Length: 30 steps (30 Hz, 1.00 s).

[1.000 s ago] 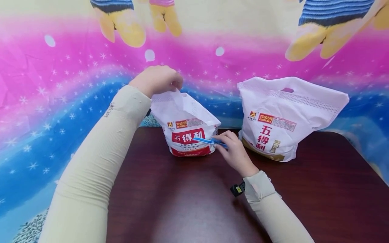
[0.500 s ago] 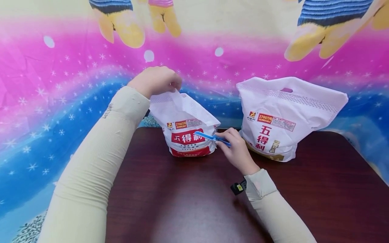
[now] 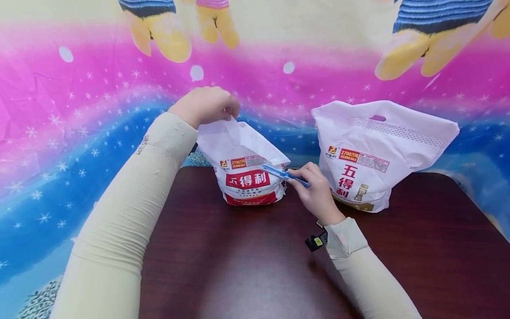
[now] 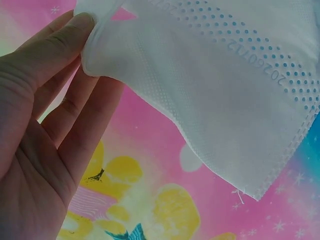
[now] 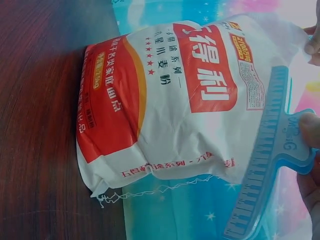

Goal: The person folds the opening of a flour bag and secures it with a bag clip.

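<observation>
A white bag with a red label (image 3: 247, 179) stood upright on a dark brown table (image 3: 247, 257), its flat upper part rising loosely above the filled bottom. At the top of this bag, a person's left hand (image 3: 205, 105) pinched the thin edge of the material between thumb and finger, the lower fingers reaching out fairly straight.

Just beside the red-labelled bag's right side, the right hand (image 3: 315, 195) gripped the handle of a blue clip (image 5: 265, 145), thumb pressed on one side and fingers curled behind. The clip's long bar slanted in front of the bag; whether the two touched could not be told. To the right of the red-labelled bag stood a second white bag (image 3: 358, 155) with a gold base. Behind it hung a pink and blue backdrop (image 3: 119, 66) with snowflakes.
</observation>
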Each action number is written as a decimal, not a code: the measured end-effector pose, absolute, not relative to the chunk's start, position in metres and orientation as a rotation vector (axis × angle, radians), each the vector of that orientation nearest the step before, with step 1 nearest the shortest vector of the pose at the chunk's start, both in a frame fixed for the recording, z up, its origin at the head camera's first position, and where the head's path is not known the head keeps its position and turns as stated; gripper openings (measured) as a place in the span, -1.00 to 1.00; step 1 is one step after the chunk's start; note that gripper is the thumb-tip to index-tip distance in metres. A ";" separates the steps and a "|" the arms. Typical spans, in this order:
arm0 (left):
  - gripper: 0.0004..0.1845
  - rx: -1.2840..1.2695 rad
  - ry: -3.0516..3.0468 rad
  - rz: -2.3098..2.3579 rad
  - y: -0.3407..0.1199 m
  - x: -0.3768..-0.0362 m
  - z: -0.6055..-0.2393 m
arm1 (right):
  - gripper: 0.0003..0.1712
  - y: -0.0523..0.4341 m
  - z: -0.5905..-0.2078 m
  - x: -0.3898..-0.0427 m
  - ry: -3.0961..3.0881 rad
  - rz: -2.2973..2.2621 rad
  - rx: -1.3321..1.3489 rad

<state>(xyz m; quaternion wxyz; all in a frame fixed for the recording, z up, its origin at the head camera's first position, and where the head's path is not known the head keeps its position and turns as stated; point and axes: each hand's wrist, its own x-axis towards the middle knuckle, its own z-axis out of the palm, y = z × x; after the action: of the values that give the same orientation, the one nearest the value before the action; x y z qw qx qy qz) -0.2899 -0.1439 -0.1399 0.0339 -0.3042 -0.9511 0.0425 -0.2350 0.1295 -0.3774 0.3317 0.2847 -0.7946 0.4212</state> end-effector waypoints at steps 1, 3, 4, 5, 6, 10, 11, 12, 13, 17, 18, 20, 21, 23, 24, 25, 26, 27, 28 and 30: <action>-0.75 -0.936 -2.923 0.132 -0.144 -0.290 -0.140 | -0.66 0.130 -0.377 -0.235 -2.062 1.105 0.746; -0.75 -0.935 -2.920 0.133 -0.143 -0.290 -0.140 | -0.67 0.130 -0.376 -0.236 -2.032 1.109 0.753; -0.75 -0.937 -2.918 0.138 -0.143 -0.290 -0.139 | -0.68 0.130 -0.376 -0.236 -2.019 1.113 0.756; -0.75 -0.939 -2.916 0.142 -0.142 -0.290 -0.139 | -0.68 0.130 -0.375 -0.236 -2.007 1.119 0.757; -0.75 -0.942 -2.915 0.147 -0.142 -0.289 -0.139 | -0.69 0.130 -0.374 -0.236 -1.997 1.123 0.759; -0.74 -0.953 -2.908 0.144 -0.140 -0.289 -0.138 | -0.68 0.130 -0.370 -0.238 -1.965 1.131 0.762; -0.73 -0.954 -2.906 0.139 -0.140 -0.289 -0.137 | -0.68 0.130 -0.369 -0.239 -1.960 1.126 0.764; -0.73 -0.954 -2.905 0.133 -0.140 -0.289 -0.137 | -0.68 0.130 -0.368 -0.240 -1.953 1.121 0.766; -0.73 -0.954 -2.904 0.125 -0.139 -0.289 -0.137 | -0.68 0.130 -0.367 -0.241 -1.948 1.116 0.768; -0.72 -0.951 -2.900 0.104 -0.139 -0.289 -0.137 | -0.71 0.131 -0.360 -0.243 -1.928 1.090 0.772; -0.72 -0.952 -2.900 0.101 -0.139 -0.289 -0.136 | -0.73 0.131 -0.359 -0.244 -1.923 1.088 0.772; -0.73 -0.956 -2.900 0.100 -0.139 -0.289 -0.136 | -0.75 0.132 -0.355 -0.245 -1.917 1.090 0.773; -0.73 -0.956 -2.902 0.099 -0.139 -0.289 -0.136 | -0.76 0.132 -0.354 -0.245 -1.915 1.091 0.775; -0.73 -0.957 -2.908 0.100 -0.139 -0.289 -0.136 | -0.76 0.133 -0.351 -0.246 -1.915 1.084 0.774; -0.73 -0.956 -2.910 0.102 -0.139 -0.288 -0.136 | -0.76 0.133 -0.350 -0.246 -1.917 1.080 0.772; -0.73 -0.954 -2.913 0.102 -0.139 -0.288 -0.136 | -0.76 0.134 -0.349 -0.246 -1.918 1.075 0.771; -0.74 -0.955 -2.913 0.104 -0.139 -0.288 -0.136 | -0.76 0.134 -0.348 -0.246 -1.919 1.071 0.772; -0.74 -0.952 -2.914 0.103 -0.140 -0.287 -0.136 | -0.76 0.134 -0.347 -0.247 -1.921 1.069 0.773; -0.74 -0.952 -2.915 0.104 -0.140 -0.287 -0.136 | -0.76 0.135 -0.346 -0.247 -1.922 1.072 0.772; -0.74 -0.948 -2.917 0.108 -0.140 -0.286 -0.137 | -0.78 0.135 -0.344 -0.248 -1.928 1.084 0.771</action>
<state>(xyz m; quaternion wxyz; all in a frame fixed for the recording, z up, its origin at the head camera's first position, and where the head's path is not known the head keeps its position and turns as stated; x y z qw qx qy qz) -0.2864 -0.1405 -0.1367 0.0361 -0.3088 -0.9498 0.0350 -0.2477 0.1352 -0.3435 0.3890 0.3033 -0.7584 0.4262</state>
